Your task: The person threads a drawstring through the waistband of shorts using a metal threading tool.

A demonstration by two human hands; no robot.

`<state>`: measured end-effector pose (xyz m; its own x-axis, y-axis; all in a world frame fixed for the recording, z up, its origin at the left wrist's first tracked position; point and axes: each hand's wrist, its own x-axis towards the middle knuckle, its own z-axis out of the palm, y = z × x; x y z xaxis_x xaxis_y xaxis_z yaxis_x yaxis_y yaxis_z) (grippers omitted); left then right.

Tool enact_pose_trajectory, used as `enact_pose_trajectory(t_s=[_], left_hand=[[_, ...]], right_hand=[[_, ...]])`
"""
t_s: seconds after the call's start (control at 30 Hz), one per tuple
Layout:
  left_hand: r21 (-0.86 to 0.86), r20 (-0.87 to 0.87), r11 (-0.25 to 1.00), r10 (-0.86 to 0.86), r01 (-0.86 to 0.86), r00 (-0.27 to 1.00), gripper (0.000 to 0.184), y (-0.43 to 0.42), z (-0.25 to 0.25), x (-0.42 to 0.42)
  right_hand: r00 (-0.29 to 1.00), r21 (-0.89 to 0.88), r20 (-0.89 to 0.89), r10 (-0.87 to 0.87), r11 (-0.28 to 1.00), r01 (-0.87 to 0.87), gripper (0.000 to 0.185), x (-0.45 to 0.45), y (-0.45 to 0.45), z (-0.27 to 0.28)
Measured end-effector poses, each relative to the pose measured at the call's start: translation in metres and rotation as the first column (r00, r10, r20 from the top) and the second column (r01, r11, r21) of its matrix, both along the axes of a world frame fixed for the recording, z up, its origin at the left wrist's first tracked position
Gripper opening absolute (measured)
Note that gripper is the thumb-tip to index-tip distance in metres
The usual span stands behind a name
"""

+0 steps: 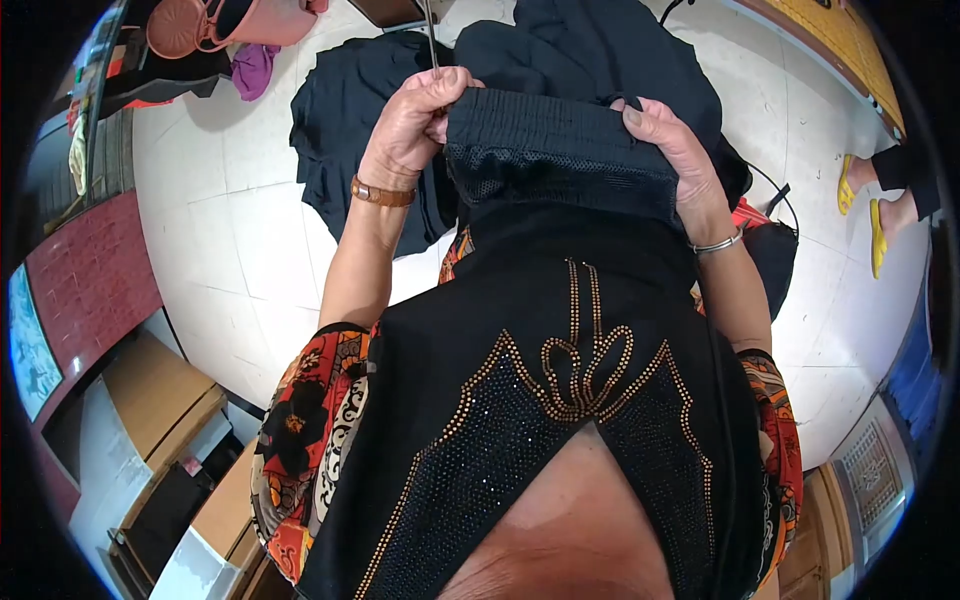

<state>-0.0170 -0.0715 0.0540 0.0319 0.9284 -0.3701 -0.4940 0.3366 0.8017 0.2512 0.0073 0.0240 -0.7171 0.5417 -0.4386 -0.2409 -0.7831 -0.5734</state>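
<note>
A black garment with a gathered elastic waistband and a mesh-like band below it is stretched between my two hands. My left hand grips its left end, thumb on top, with a brown band on the wrist. At the right end, my right hand pinches the cloth between thumb and fingers; a silver bangle circles that wrist. A thin metal rod rises just behind my left hand; I cannot tell whether they touch. Beyond the garment lies a large heap of black cloth on the floor.
White floor tiles surround me. Pink-orange plastic containers and a purple cloth are at upper left. Cardboard boxes stand at lower left. Another person's feet in yellow slippers are at right. A black bag-like item lies beside my right arm.
</note>
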Motion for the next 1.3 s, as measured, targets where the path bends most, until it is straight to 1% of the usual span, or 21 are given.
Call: enact_pose_trajectory(t_s=[0.07,0.2,0.23,0.37,0.4,0.47,0.53,0.57,0.7,0.73,0.77,0.8,0.83,0.87,0.9,0.93,0.97,1.03,1.1,1.23,1.3], left_hand=[[-0.009,0.009,1.0,-0.018,0.018,1.0,0.016,0.001,-0.003,0.0],[-0.019,0.025,0.997,-0.08,0.081,0.996,0.015,0.001,-0.003,-0.005],[-0.02,0.024,0.997,-0.077,0.078,0.997,0.015,0.0,0.0,-0.005],[-0.1,-0.213,0.995,-0.049,0.028,0.976,0.017,-0.001,0.017,-0.001],[-0.1,-0.214,0.995,-0.046,0.025,0.976,0.017,-0.001,0.015,-0.001],[-0.007,-0.474,0.998,-0.054,0.057,0.879,0.017,-0.002,0.004,-0.002],[0.07,-0.699,0.991,-0.031,0.111,0.714,0.017,-0.006,-0.007,-0.005],[0.068,-0.702,0.992,-0.027,0.105,0.712,0.017,-0.008,-0.011,-0.008],[-0.27,-0.786,0.938,-0.345,0.216,0.513,0.014,-0.016,-0.022,-0.02],[-0.268,-0.786,0.939,-0.342,0.215,0.514,0.014,-0.016,-0.022,-0.02],[-0.219,-0.751,0.959,-0.284,0.18,0.596,0.014,-0.016,-0.02,-0.019],[-0.175,-0.706,0.975,-0.222,0.139,0.672,0.014,-0.018,-0.018,-0.018],[-0.133,-0.654,0.987,-0.156,0.09,0.74,0.013,-0.021,-0.015,-0.017],[-0.095,-0.596,0.995,-0.087,0.038,0.798,0.013,-0.024,-0.012,-0.017],[-0.094,-0.599,0.995,-0.082,0.031,0.797,0.013,-0.025,-0.006,-0.015],[-0.108,-0.594,0.994,-0.071,0.008,0.801,0.013,-0.024,0.002,-0.011],[-0.126,-0.588,0.992,-0.065,-0.012,0.806,0.014,-0.023,0.01,-0.005],[-0.167,-0.574,0.985,-0.069,-0.034,0.816,0.016,-0.021,0.018,0.003],[-0.14,-0.571,0.99,-0.058,-0.028,0.819,0.017,-0.017,0.016,0.004],[-0.071,-0.571,0.996,0.008,-0.059,0.821,0.019,-0.018,0.015,0.0],[-0.074,-0.486,0.993,0.046,-0.093,0.873,0.019,-0.017,0.018,0.001]], right_hand=[[1.0,-0.008,-0.017,0.009,1.0,-0.009,0.032,0.002,-0.001,0.0],[0.991,-0.019,0.042,-0.129,0.991,0.13,0.027,-0.001,-0.004,0.01],[0.991,-0.02,0.041,-0.126,0.992,0.127,0.027,-0.002,-0.003,0.01],[0.999,-0.008,-0.023,-0.041,0.999,0.041,0.024,0.0,0.004,0.006],[0.999,-0.008,-0.025,-0.037,0.999,0.037,0.024,-0.001,0.003,0.008],[0.984,0.039,0.107,-0.142,0.99,0.138,0.023,-0.002,0.0,0.016],[0.942,0.099,0.23,-0.245,0.969,0.228,0.023,-0.004,-0.001,0.023],[0.944,0.097,0.227,-0.239,0.97,0.223,0.023,-0.005,0.003,0.023],[0.973,0.305,0.228,-0.037,0.952,-0.036,0.023,0.004,0.032,0.012],[0.973,0.307,0.228,-0.036,0.951,-0.037,0.023,0.004,0.033,0.013],[0.905,0.582,0.389,-0.171,0.807,-0.097,0.022,0.004,0.035,0.014],[0.807,0.779,0.48,-0.343,0.59,-0.212,0.021,0.004,0.037,0.014],[0.695,0.871,0.49,-0.527,0.329,-0.364,0.02,0.002,0.038,0.015],[0.584,0.847,0.415,-0.698,0.062,-0.528,0.019,0.0,0.039,0.016],[0.615,0.858,0.215,-0.759,-0.154,-0.49,0.019,-0.004,0.039,0.022],[0.638,0.816,0.003,-0.77,-0.367,-0.447,0.018,-0.011,0.036,0.03],[0.641,0.817,0.002,-0.768,-0.368,-0.444,0.018,-0.017,0.024,0.038],[0.835,0.919,0.099,-0.542,-0.272,-0.286,0.019,-0.028,-0.011,0.056],[0.883,0.83,0.251,-0.396,-0.382,-0.407,0.021,-0.035,-0.03,0.054],[0.899,0.811,0.231,-0.372,-0.436,-0.389,0.02,-0.046,-0.041,0.058],[0.907,0.797,0.222,-0.358,-0.469,-0.38,0.02,-0.05,-0.044,0.06]])
